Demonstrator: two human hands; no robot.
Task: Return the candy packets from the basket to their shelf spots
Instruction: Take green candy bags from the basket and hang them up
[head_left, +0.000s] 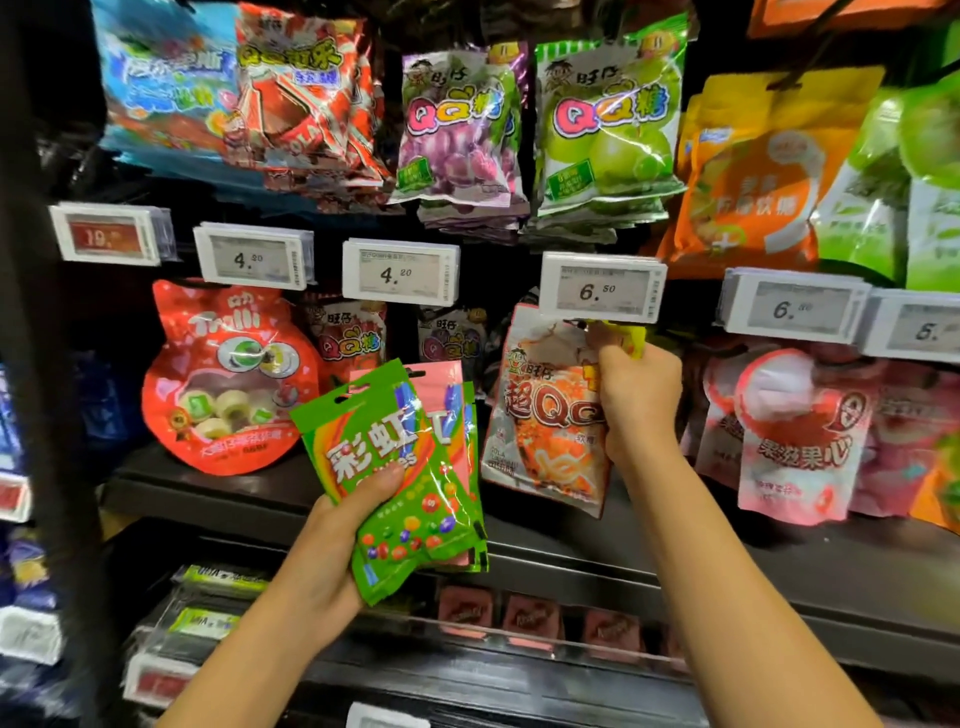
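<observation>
Nearest to me, my left hand (332, 540) grips a fanned stack of candy packets (410, 467), green rainbow-print ones in front with pink ones behind, thumb laid across the front face and fingers curled behind. They sit low and left of centre, in front of the dark shelf lip (571, 551). I see no basket in view.

Further in, my right hand (636, 395) is raised to the peg just under the 6.50 price tag (602, 288), fingers closed around the top of a yellow packet (631, 335); most of that packet is hidden by my hand. It presses against the hanging orange packet (545, 415).

I judge I'm mid-hang: the next move calls for threading the yellow packet's hole onto the peg, which I cannot see clearly behind the tag. The tag's lower edge is just above my knuckles, so room upward is tight; I'd approach from below and front.

Beyond, the pink lychee packets (800, 441) hang just to the right, the red Trolli bag (228, 379) well to the left. Open room lies mostly toward me.
</observation>
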